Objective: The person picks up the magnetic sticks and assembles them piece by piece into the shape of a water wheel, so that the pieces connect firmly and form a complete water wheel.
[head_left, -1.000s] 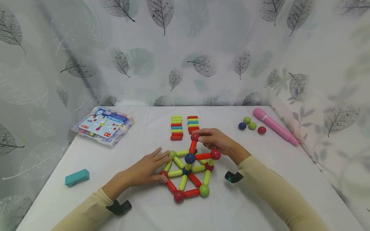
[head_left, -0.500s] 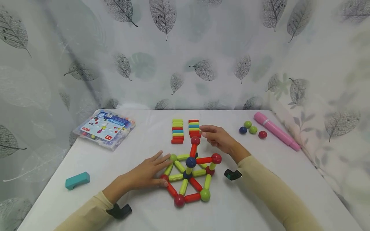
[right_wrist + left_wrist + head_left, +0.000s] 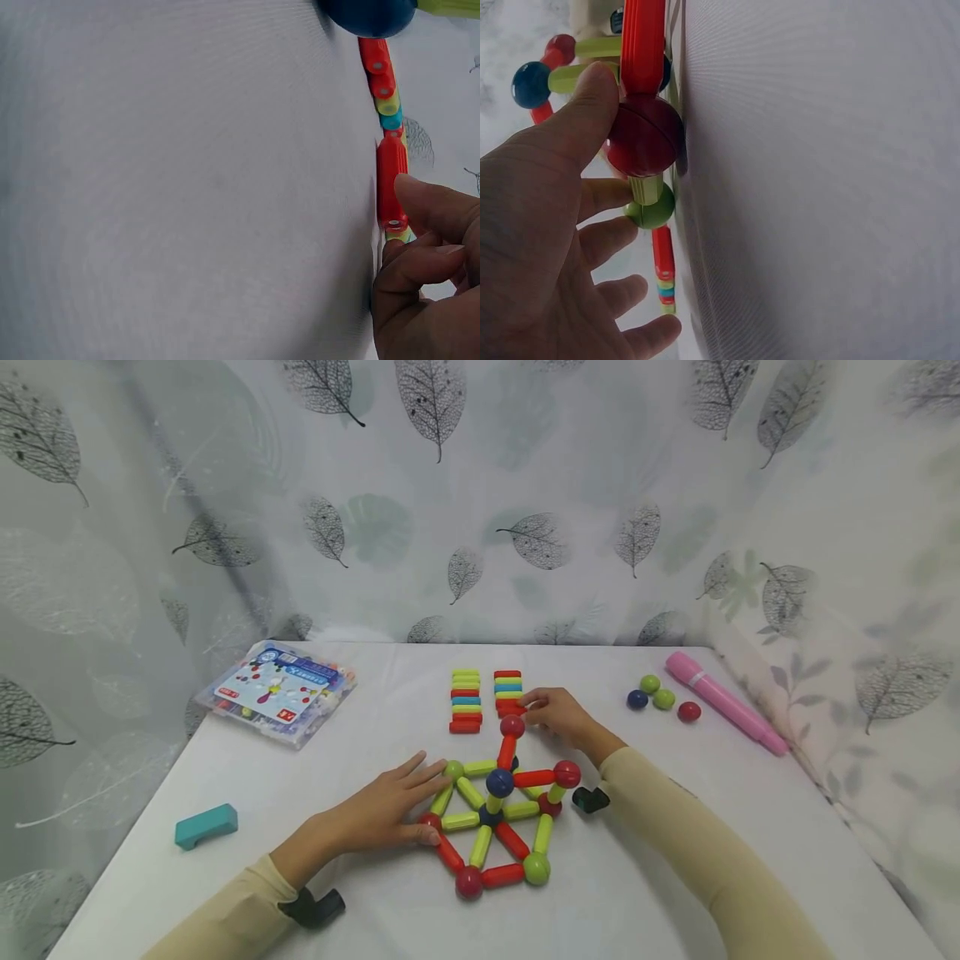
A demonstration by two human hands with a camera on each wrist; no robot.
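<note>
The red rod (image 3: 512,711) lies at the near end of the right stack of rods (image 3: 507,690) on the white table (image 3: 675,827), just behind the ball-and-rod structure (image 3: 498,810). The right hand (image 3: 555,714) pinches this rod between thumb and curled fingers. The left hand (image 3: 375,814) rests flat with relaxed, spread fingers on the left side of the structure, and its thumb touches a dark red ball (image 3: 641,135). Four loose balls (image 3: 660,699) and a pink pen (image 3: 723,702) lie well apart to the right.
</note>
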